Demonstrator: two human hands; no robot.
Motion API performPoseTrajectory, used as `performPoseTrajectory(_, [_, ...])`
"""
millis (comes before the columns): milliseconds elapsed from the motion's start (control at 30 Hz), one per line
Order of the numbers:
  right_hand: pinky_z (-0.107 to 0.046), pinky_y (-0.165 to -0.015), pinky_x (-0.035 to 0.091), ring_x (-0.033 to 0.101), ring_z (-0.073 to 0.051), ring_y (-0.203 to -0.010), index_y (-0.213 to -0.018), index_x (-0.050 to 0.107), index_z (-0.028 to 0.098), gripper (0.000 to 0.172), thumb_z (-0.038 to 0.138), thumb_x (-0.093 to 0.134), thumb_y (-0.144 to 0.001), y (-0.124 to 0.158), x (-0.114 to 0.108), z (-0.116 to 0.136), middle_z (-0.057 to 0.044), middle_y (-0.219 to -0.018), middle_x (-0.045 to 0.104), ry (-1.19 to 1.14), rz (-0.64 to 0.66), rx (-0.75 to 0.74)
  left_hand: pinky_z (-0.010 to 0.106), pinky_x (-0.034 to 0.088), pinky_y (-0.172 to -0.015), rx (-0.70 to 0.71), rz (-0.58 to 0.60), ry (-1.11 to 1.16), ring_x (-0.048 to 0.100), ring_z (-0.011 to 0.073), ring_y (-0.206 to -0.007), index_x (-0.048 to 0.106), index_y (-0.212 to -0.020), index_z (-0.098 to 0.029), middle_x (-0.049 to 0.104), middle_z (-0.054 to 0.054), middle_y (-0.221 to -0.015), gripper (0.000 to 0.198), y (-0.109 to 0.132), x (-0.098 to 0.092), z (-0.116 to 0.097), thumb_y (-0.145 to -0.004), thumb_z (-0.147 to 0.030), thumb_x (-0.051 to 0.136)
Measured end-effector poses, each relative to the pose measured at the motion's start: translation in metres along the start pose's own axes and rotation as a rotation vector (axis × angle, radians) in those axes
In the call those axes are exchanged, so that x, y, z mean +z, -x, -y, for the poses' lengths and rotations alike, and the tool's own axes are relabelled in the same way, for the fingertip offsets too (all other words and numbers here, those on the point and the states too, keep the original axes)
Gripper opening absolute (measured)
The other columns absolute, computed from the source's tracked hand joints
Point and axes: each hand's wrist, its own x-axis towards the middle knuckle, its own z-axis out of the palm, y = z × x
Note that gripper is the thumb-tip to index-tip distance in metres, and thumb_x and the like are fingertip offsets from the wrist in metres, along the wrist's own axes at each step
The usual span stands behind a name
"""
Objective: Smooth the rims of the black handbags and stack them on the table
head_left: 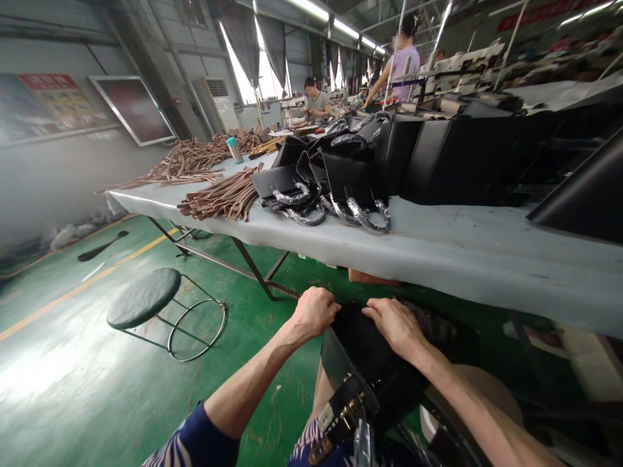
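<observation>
A black handbag (pixel 348 363) with gold-coloured metal fittings rests on my lap, its mouth facing up. My left hand (pixel 316 310) is closed on the far left part of the bag's rim, thumb and fingers pinched together. Across the opening, my right hand (pixel 392 321) grips the rim on the right, with fingertips curled over the edge. A plastic-wrapped handle (pixel 363 441) hangs at the near side of the bag. The inside of the bag is dark, and its lower part is hidden by my right arm.
A long table (pixel 438 250) with a pale cover stands ahead, bearing black bags (pixel 348 172) with wrapped handles, brown strips (pixel 224 194) and a teal-capped container (pixel 234 149). A round stool (pixel 145 298) stands on the left. Two people (pixel 406 65) work farther back.
</observation>
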Motion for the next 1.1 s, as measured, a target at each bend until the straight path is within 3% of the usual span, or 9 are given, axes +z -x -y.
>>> performPoseTrajectory(133, [-0.027,-0.064,0.039,0.063,-0.021,-0.076,-0.072,0.060,0.023,0.026,0.033,0.040,-0.086,0.006,-0.003,0.002,-0.005,-0.073,0.068,0.031,0.001,-0.029,0.023,0.042,-0.069,-0.022,-0.020,0.025,0.060,0.0162,-0.076,0.069,-0.080,-0.016,0.067,0.008,-0.079,0.030,0.000,0.002,0.002,-0.080,-0.033,0.044])
performPoseTrajectory(267, [-0.030,-0.080,0.040,0.056,-0.022,-0.101,-0.105,0.057,0.022,0.029,0.031,0.035,-0.088,0.033,-0.005,0.020,-0.008,-0.111,0.062,-0.055,-0.093,-0.088,0.025,0.043,-0.070,-0.055,-0.029,0.019,0.060,0.0179,-0.078,0.069,-0.082,-0.015,0.067,0.010,-0.081,0.031,-0.003,0.003,0.000,-0.079,-0.033,0.044])
performPoseTrajectory(367, [-0.029,-0.079,0.043,0.058,-0.023,-0.098,-0.113,0.054,0.021,0.040,0.044,0.045,-0.082,0.054,0.000,0.035,-0.008,-0.108,0.065,-0.312,0.093,-0.018,0.025,0.044,-0.070,-0.074,-0.020,0.018,0.061,0.0189,-0.080,0.068,-0.084,-0.015,0.067,0.011,-0.082,0.031,-0.005,0.005,-0.004,-0.079,-0.033,0.044])
performPoseTrajectory(467, [-0.030,-0.077,0.044,0.059,-0.024,-0.096,-0.111,0.056,0.021,0.046,0.049,0.052,-0.074,0.065,0.006,0.045,-0.008,-0.103,0.066,-0.417,0.302,0.017,0.026,0.045,-0.069,-0.099,-0.022,0.017,0.062,0.0209,-0.081,0.068,-0.085,-0.014,0.066,0.013,-0.084,0.032,-0.007,0.005,-0.009,-0.079,-0.033,0.043])
performPoseTrajectory(667, [-0.033,-0.092,0.034,0.047,-0.024,-0.115,-0.116,0.052,0.019,0.041,0.036,0.044,-0.080,0.069,0.002,0.047,-0.011,-0.120,0.056,-0.345,0.338,0.092,0.028,0.045,-0.066,-0.144,-0.037,0.041,0.062,0.0234,-0.080,0.066,-0.088,-0.010,0.065,0.017,-0.087,0.033,-0.009,0.002,-0.010,-0.079,-0.031,0.043])
performPoseTrajectory(933, [-0.032,-0.083,0.041,0.057,-0.025,-0.101,-0.107,0.060,0.020,0.039,0.042,0.042,-0.080,0.059,0.023,0.026,-0.009,-0.103,0.066,-0.375,0.213,0.113,0.026,0.042,-0.061,-0.075,-0.125,0.147,0.060,0.0191,-0.070,0.066,-0.074,-0.011,0.065,0.011,-0.073,0.040,-0.010,0.013,-0.009,-0.081,-0.042,0.041])
performPoseTrajectory(1100, [-0.033,-0.083,0.042,0.058,-0.027,-0.100,-0.103,0.063,0.018,0.041,0.043,0.043,-0.078,0.053,0.014,0.005,-0.007,-0.096,0.069,-0.564,0.089,0.139,0.022,0.039,-0.047,-0.035,-0.089,0.728,0.052,0.0115,-0.045,0.062,-0.070,-0.010,0.060,0.005,-0.059,0.055,-0.014,0.025,0.010,-0.081,-0.055,0.032])
